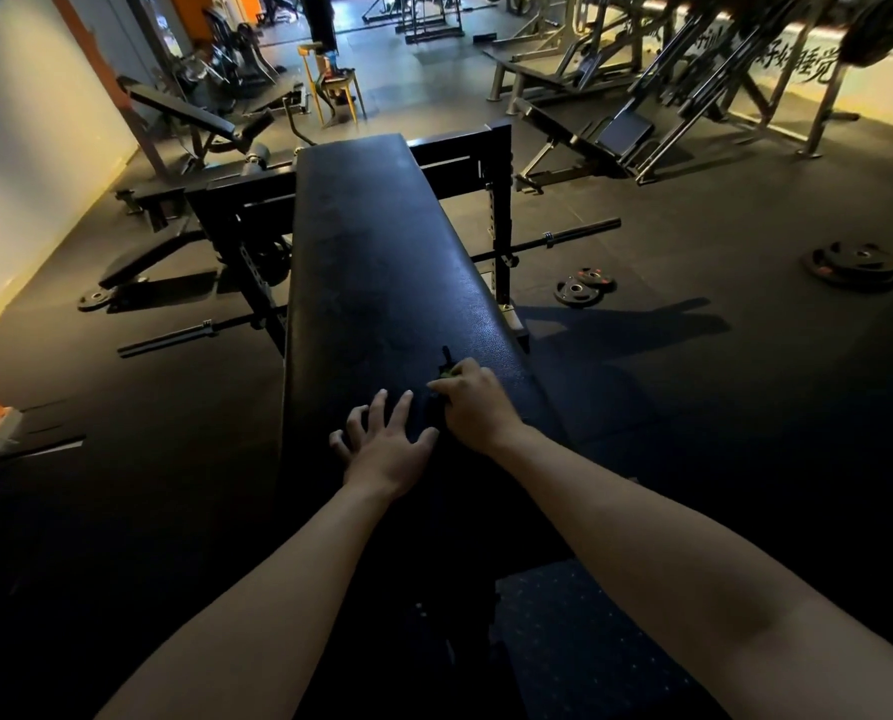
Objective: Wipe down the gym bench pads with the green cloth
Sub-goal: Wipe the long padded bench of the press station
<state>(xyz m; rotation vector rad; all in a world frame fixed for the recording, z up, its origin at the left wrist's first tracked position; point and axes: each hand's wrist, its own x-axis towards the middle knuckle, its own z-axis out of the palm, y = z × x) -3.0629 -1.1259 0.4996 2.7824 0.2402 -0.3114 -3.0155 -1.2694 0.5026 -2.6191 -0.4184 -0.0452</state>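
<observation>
A long black bench pad (376, 262) stretches away from me in the middle of the view. My left hand (387, 444) rests on its near end with fingers spread and straight. Just to the right, my right hand (478, 407) is curled around a dark bunched cloth. A small green bit of the cloth (448, 373) shows at my fingertips, and most of it is hidden under the hand. The cloth lies against the pad surface.
The bench's black rack frame (501, 200) holds a barbell (563, 236) across behind the pad. Weight plates (582, 288) lie on the floor to the right, more plates (855, 265) further right. An incline bench (184, 114) stands at the left, machines at the back right.
</observation>
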